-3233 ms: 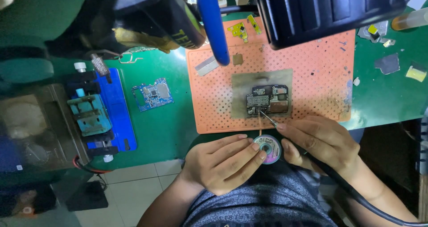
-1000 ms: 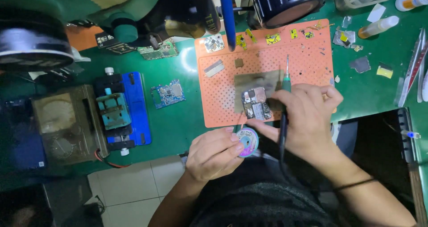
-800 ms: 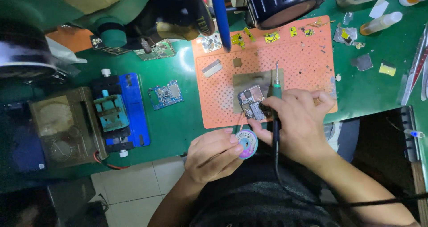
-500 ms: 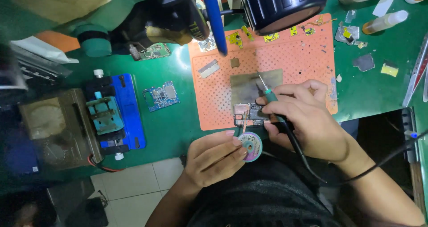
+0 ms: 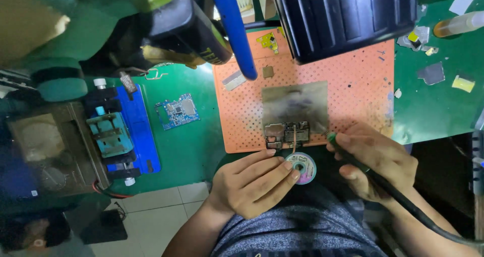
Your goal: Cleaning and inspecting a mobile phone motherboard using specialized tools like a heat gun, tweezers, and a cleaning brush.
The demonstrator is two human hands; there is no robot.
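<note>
Between both hands — circuit board [image 5: 287,132], just beyond left grip [image 5: 254,184].

An electronics repair workshop.
A green counter [image 5: 191,151] holds an orange perforated mat [image 5: 353,85], a loose circuit board [image 5: 177,111] and a blue board clamp [image 5: 116,136].

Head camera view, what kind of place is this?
Most likely an electronics repair bench. A circuit board lies on an orange perforated mat, the right hand holds a corded soldering iron, and a microscope head hangs overhead.
</note>
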